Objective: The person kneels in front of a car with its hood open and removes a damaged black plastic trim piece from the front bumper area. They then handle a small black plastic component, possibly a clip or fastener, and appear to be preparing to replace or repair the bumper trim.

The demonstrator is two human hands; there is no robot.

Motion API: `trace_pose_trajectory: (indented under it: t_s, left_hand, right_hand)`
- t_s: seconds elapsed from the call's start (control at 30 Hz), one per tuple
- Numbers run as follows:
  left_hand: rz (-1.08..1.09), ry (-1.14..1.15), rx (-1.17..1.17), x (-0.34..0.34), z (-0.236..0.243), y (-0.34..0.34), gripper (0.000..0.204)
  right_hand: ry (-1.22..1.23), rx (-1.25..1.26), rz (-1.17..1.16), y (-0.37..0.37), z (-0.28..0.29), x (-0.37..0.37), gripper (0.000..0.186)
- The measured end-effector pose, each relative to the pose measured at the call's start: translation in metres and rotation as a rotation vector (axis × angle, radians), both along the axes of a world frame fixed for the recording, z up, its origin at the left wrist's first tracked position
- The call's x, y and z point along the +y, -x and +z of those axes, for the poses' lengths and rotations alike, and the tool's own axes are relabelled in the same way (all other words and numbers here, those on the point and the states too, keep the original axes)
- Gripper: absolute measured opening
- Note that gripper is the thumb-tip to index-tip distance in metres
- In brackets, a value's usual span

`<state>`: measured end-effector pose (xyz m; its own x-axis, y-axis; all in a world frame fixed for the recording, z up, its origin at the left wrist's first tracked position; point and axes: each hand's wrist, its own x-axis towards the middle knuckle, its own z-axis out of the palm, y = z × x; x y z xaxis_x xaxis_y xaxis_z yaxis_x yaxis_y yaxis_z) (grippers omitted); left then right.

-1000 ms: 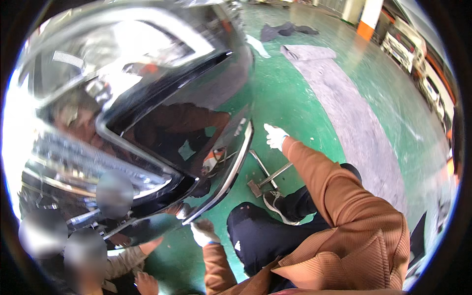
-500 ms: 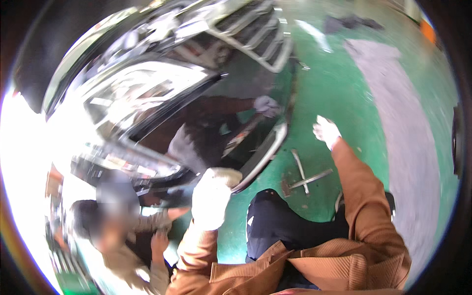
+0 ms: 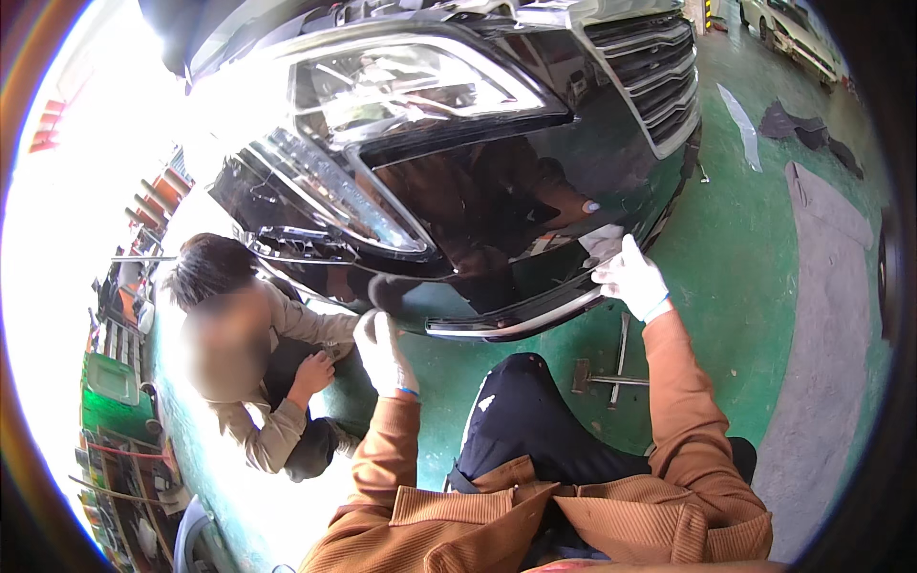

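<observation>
A glossy black car front bumper [image 3: 478, 210] fills the upper middle, with a headlamp [image 3: 411, 86] and a silver-edged trim strip [image 3: 506, 320] along its lower edge. My right hand [image 3: 630, 277], in a white glove, is at that edge by the strip's right end, fingers apart and bent. My left hand [image 3: 382, 349], also gloved, is by the lower edge left of the strip, fingers closed; what they hold, if anything, is unclear. Two crossed metal tools [image 3: 611, 379] lie on the green floor below my right hand.
A co-worker [image 3: 244, 420] crouches at my left by the bumper. Behind them stand racks with a green container [image 3: 113, 392] and other items. Grey mats [image 3: 812, 325] and dark pieces [image 3: 802, 129] lie on the floor at right. Another car [image 3: 793, 38] stands beyond.
My view has swung toward the bumper and co-worker. My right hand has moved from over the floor to the bumper's edge. My left hand has lowered since half a second ago.
</observation>
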<state>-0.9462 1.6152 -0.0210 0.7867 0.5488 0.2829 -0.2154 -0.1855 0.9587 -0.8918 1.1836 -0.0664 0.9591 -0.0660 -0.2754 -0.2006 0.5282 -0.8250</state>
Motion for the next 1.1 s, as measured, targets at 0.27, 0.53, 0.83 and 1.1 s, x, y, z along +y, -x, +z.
trace_pose_trajectory:
  t_s: [0.27, 0.53, 0.83, 1.1]
  left_hand:
    - [0.196, -0.577, -0.206, 0.044, 0.062, -0.055, 0.09]
    - [0.194, -0.638, -0.205, 0.035, 0.062, -0.067, 0.096]
    - [0.124, -0.598, -0.186, 0.021, 0.043, -0.044, 0.095]
    - [-0.161, -0.563, -0.132, -0.03, -0.004, 0.004, 0.093]
  right_hand:
    - [0.068, -0.036, -0.062, -0.005, -0.01, 0.055, 0.058]
    - [0.146, -0.059, -0.167, -0.004, -0.011, 0.066, 0.058]
    - [0.055, 0.036, -0.008, -0.007, -0.017, 0.049, 0.057]
    - [0.221, 0.104, 0.198, -0.012, 0.003, -0.01, 0.052]
